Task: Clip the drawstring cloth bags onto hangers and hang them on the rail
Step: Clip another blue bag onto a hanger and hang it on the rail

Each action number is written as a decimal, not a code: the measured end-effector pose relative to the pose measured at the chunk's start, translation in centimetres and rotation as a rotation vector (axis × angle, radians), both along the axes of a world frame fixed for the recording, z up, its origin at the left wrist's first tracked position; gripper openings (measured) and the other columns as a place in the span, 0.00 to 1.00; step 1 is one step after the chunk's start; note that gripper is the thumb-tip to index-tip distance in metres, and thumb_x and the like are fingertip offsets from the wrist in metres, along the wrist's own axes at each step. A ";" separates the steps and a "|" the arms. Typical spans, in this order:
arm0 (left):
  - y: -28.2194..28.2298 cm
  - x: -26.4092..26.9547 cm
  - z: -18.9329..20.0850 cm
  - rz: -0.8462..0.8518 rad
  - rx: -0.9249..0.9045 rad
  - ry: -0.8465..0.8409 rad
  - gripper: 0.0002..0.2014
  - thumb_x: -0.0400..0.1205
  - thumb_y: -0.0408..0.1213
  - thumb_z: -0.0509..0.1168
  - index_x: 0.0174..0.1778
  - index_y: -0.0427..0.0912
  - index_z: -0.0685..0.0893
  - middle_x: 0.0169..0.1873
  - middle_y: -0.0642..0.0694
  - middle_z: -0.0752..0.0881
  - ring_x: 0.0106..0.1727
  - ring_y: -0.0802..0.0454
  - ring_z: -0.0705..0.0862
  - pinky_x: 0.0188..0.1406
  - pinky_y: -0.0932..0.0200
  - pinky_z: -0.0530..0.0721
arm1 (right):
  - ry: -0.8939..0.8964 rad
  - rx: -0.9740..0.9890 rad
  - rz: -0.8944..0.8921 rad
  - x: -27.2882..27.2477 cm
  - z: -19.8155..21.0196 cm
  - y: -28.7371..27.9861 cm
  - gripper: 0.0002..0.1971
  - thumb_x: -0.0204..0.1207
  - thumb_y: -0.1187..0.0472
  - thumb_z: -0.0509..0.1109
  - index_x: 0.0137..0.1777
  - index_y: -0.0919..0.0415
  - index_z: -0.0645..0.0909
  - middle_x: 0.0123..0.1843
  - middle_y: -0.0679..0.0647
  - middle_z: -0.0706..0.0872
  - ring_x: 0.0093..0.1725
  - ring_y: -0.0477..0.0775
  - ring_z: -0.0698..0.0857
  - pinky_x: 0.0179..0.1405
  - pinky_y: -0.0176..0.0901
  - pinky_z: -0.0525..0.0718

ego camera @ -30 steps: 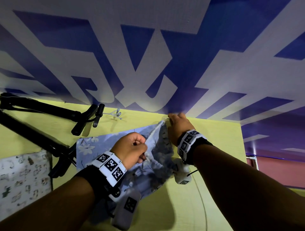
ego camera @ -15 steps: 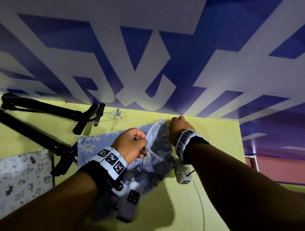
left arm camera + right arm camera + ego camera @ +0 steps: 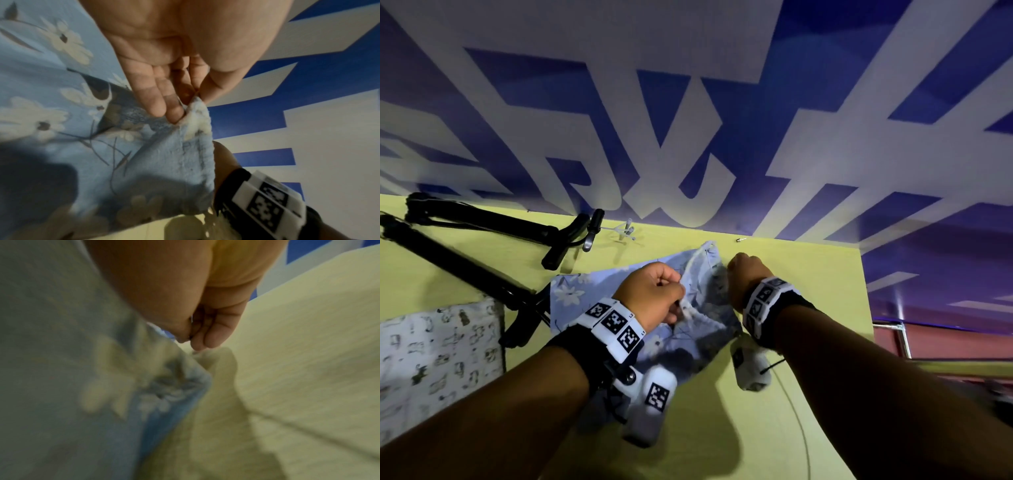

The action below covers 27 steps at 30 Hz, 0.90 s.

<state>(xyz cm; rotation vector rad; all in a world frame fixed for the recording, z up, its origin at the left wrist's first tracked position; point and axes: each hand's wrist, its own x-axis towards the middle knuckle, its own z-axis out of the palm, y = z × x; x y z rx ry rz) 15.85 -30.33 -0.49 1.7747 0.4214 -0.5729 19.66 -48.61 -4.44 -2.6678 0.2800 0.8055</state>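
Note:
A blue floral drawstring bag (image 3: 571,294) lies on the yellow table (image 3: 808,308), its mouth turned to the right. My left hand (image 3: 674,301) pinches the bag's gathered hem and white drawstring (image 3: 197,116) between thumb and fingers (image 3: 158,104). My right hand (image 3: 736,274) is curled at the bag's right edge, where thumb and fingertip (image 3: 211,339) pinch together against the blue cloth (image 3: 174,386). Black clip hangers (image 3: 565,240) lie at the table's far left, away from both hands.
A second bag, white with small dark prints (image 3: 438,356), lies at the left edge. A clear plastic piece (image 3: 625,233) and a small metal pin (image 3: 741,240) sit near the far edge by the blue and white wall. A metal rail (image 3: 904,339) stands to the right.
My right hand has drawn back from the table's far edge to the bag's right edge. The left hand keeps its pinch and the bag's mouth has bunched up between the hands.

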 end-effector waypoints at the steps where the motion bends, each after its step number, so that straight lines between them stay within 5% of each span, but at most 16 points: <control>1: -0.1 -0.1 0.4 -0.001 0.004 -0.009 0.06 0.78 0.26 0.66 0.39 0.42 0.82 0.28 0.44 0.82 0.27 0.43 0.81 0.44 0.37 0.88 | -0.024 0.033 -0.022 -0.1 0.7 0.0 0.13 0.79 0.61 0.62 0.62 0.61 0.76 0.63 0.62 0.80 0.60 0.67 0.83 0.55 0.50 0.81; 5: -0.7 -0.6 2.9 -0.009 0.023 -0.054 0.06 0.77 0.27 0.66 0.38 0.43 0.82 0.28 0.43 0.83 0.29 0.41 0.83 0.45 0.35 0.87 | -0.096 0.248 -0.107 -1.0 4.4 1.0 0.07 0.79 0.60 0.64 0.51 0.54 0.84 0.52 0.57 0.86 0.52 0.61 0.85 0.47 0.41 0.80; 9: -0.7 -1.9 6.1 0.017 0.025 -0.141 0.06 0.76 0.27 0.67 0.36 0.42 0.82 0.28 0.44 0.83 0.29 0.43 0.83 0.44 0.39 0.88 | -0.134 0.315 -0.038 -3.2 7.2 2.2 0.12 0.79 0.57 0.65 0.33 0.52 0.79 0.39 0.51 0.83 0.42 0.56 0.82 0.40 0.39 0.76; 12: -0.1 -3.3 8.1 0.017 0.037 -0.205 0.06 0.74 0.28 0.67 0.35 0.44 0.83 0.27 0.46 0.84 0.32 0.43 0.84 0.44 0.43 0.88 | -0.069 0.311 0.113 -5.2 9.6 3.2 0.11 0.81 0.57 0.62 0.51 0.54 0.87 0.51 0.55 0.87 0.52 0.56 0.84 0.46 0.37 0.75; 14: 0.7 -4.6 9.3 0.048 0.033 -0.246 0.08 0.74 0.28 0.67 0.32 0.45 0.83 0.25 0.47 0.84 0.31 0.44 0.83 0.45 0.42 0.87 | -0.080 0.292 0.219 -6.1 10.9 3.8 0.15 0.83 0.57 0.61 0.64 0.56 0.84 0.62 0.53 0.86 0.62 0.54 0.82 0.52 0.33 0.74; 17: 2.2 -6.8 10.9 0.148 0.035 -0.301 0.09 0.74 0.31 0.67 0.29 0.47 0.82 0.27 0.45 0.83 0.34 0.44 0.83 0.47 0.38 0.87 | -0.074 0.334 0.314 -7.1 12.7 5.2 0.20 0.84 0.58 0.60 0.76 0.57 0.73 0.66 0.52 0.83 0.63 0.51 0.80 0.43 0.24 0.68; 20: 4.3 -9.0 12.5 0.283 0.009 -0.341 0.07 0.72 0.33 0.68 0.29 0.46 0.83 0.29 0.41 0.83 0.37 0.42 0.84 0.51 0.35 0.87 | -0.067 0.343 0.392 -8.1 13.8 6.6 0.22 0.83 0.54 0.63 0.76 0.57 0.71 0.64 0.48 0.81 0.60 0.48 0.80 0.39 0.22 0.71; 22: 6.4 -10.1 13.8 0.384 -0.027 -0.353 0.10 0.75 0.32 0.66 0.28 0.45 0.84 0.28 0.41 0.84 0.36 0.41 0.85 0.49 0.37 0.89 | -0.120 0.303 0.446 -8.8 14.7 8.1 0.25 0.81 0.55 0.67 0.77 0.55 0.70 0.65 0.48 0.80 0.62 0.49 0.80 0.49 0.28 0.73; 25: 10.0 -10.7 15.8 0.529 -0.190 -0.394 0.13 0.79 0.24 0.60 0.31 0.41 0.82 0.25 0.42 0.81 0.30 0.45 0.83 0.33 0.53 0.88 | -0.095 0.209 0.564 -9.2 15.4 11.2 0.38 0.75 0.56 0.66 0.84 0.57 0.57 0.81 0.55 0.68 0.78 0.56 0.70 0.73 0.38 0.69; 27: 13.3 -11.1 17.6 0.541 -0.253 -0.431 0.13 0.80 0.23 0.57 0.33 0.39 0.80 0.21 0.45 0.80 0.23 0.52 0.81 0.24 0.60 0.84 | -0.108 0.194 0.620 -9.4 16.6 14.6 0.42 0.72 0.52 0.65 0.85 0.60 0.55 0.83 0.56 0.64 0.81 0.56 0.65 0.78 0.40 0.64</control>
